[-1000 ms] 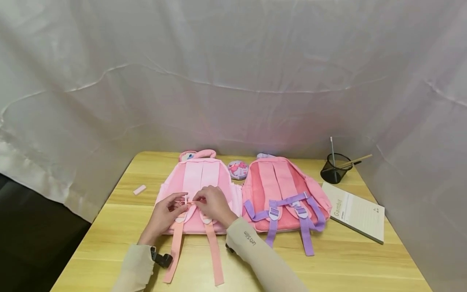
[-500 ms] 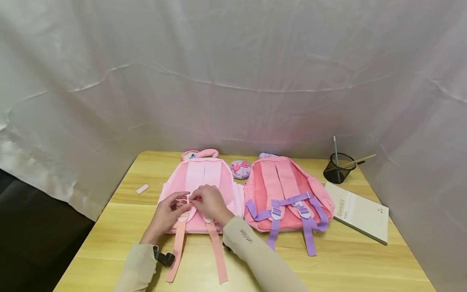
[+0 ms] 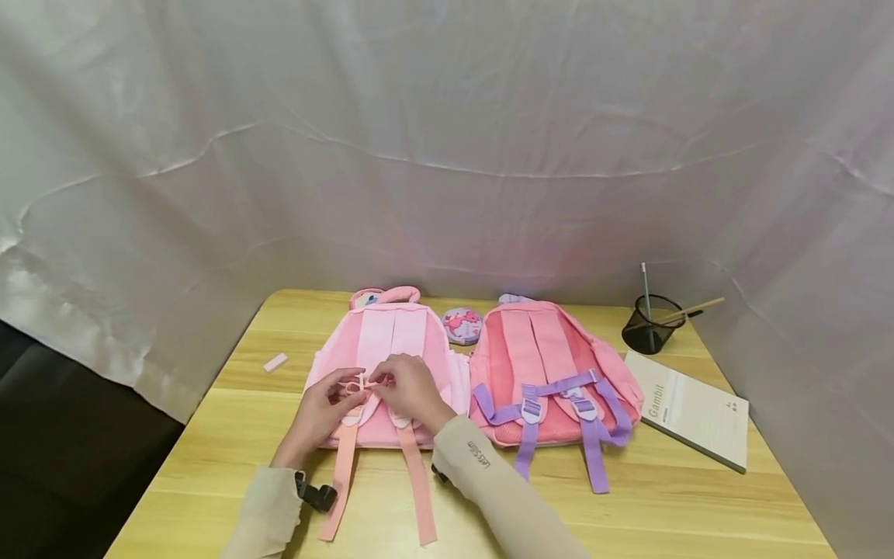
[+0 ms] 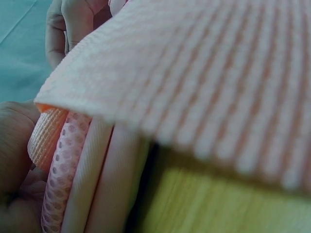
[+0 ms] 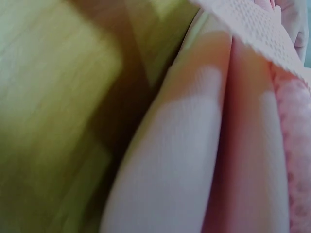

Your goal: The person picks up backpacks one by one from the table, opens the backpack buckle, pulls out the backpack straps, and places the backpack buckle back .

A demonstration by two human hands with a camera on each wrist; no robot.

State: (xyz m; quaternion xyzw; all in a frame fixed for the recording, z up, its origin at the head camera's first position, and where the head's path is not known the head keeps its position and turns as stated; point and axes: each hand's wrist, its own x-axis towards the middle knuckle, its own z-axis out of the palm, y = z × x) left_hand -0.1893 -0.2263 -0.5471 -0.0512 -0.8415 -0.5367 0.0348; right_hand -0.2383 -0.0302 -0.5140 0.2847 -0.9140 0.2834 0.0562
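A light pink backpack [image 3: 377, 330] lies back side up on the table. Over its lower part, my left hand [image 3: 317, 411] holds a small white buckle [image 3: 362, 381] between thumb and fingers. From the right, my right hand [image 3: 412, 388] pinches a thin peach strap [image 3: 375, 383] at the buckle; its fingertips are partly hidden. Two loose peach webbing straps [image 3: 417, 489] hang toward the front edge. Blurred webbing [image 4: 194, 82] fills much of the left wrist view, with the bag's layered edge [image 4: 87, 179] below it. The right wrist view shows mostly the bag's side [image 5: 170, 145].
A darker pink backpack [image 3: 492, 349] with purple straps [image 3: 594, 458] lies alongside on the right. Further right are a notepad [image 3: 698, 411] and a black mesh pen cup [image 3: 649, 330]. A pale eraser-like block [image 3: 275, 362] lies left; a round purple pouch [image 3: 462, 326] sits between the bags.
My right fingers moved in against the buckle, then drew back slightly to the right with the peach strap. The left hand keeps holding the buckle. The head view has shifted slightly.
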